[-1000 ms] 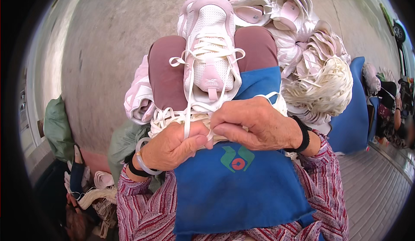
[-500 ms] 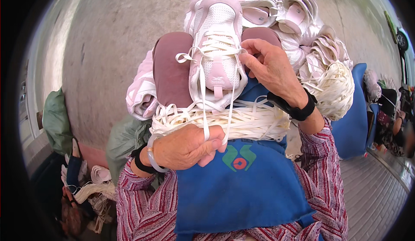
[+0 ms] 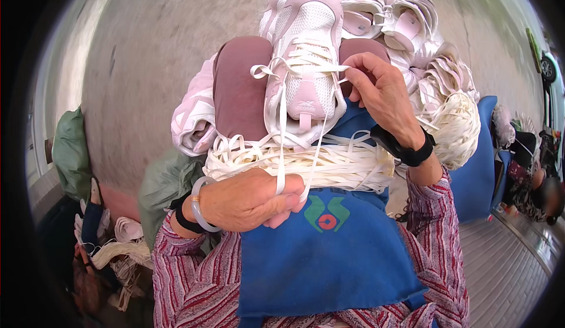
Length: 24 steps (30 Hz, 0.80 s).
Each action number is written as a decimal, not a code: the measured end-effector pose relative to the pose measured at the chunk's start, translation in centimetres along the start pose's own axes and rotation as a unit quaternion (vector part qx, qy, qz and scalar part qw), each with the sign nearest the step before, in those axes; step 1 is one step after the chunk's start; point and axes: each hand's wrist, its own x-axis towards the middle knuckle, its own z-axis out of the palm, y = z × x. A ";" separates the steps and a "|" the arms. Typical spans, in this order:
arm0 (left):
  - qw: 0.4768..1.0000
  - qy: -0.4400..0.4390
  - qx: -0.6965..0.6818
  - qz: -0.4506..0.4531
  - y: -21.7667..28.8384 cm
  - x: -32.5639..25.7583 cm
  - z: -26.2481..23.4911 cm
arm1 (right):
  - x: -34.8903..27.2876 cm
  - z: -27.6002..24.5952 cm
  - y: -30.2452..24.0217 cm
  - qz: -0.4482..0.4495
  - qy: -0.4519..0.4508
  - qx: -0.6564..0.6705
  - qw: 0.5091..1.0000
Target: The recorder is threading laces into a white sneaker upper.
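Note:
A pink and white shoe upper (image 3: 308, 48) rests between my knees, its tongue end away from me and white lace threaded across it. My left hand (image 3: 250, 198) is closed on two strands of the shoelace (image 3: 282, 133), which run taut from the upper toward me. On the upper's right side my right hand (image 3: 382, 89) pinches a stretch of the lace and draws it out sideways. A small loop of lace (image 3: 260, 71) sticks out at the left. Below the upper, a thick bundle of white laces (image 3: 347, 166) lies across my lap, over the blue apron (image 3: 335, 257).
Stacked shoe uppers (image 3: 406, 25) curve round the far right, beside a coiled hank of laces (image 3: 453, 131). More folded uppers (image 3: 194, 113) lie left of my knee. Green sacks (image 3: 72, 151) stand at the left. Other people sit at both lower edges, one near laces (image 3: 123, 254).
My right hand has pulled a short length of lace outward from the upper's right side. The upper appears slightly farther right in view, while my left hand still grips the strands.

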 end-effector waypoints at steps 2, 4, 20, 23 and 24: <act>1.000 0.003 -0.030 -0.002 0.3 0.9 0.5 | -0.4 0.5 -0.3 -0.058 0.094 0.022 0.994; 0.998 0.009 -0.064 0.002 0.9 1.8 1.1 | -1.1 0.2 -1.0 -0.076 0.099 0.024 0.992; 0.994 0.037 0.040 0.099 -0.8 4.1 1.9 | -2.9 1.5 -4.6 -0.064 -0.206 -0.051 0.975; 0.994 0.013 0.040 0.097 -0.9 4.1 1.7 | -2.9 2.2 -4.4 -0.093 -0.127 -0.034 0.987; 0.995 0.009 0.046 0.090 -0.8 4.2 1.6 | -2.5 2.1 -4.5 -0.105 -0.092 -0.077 0.987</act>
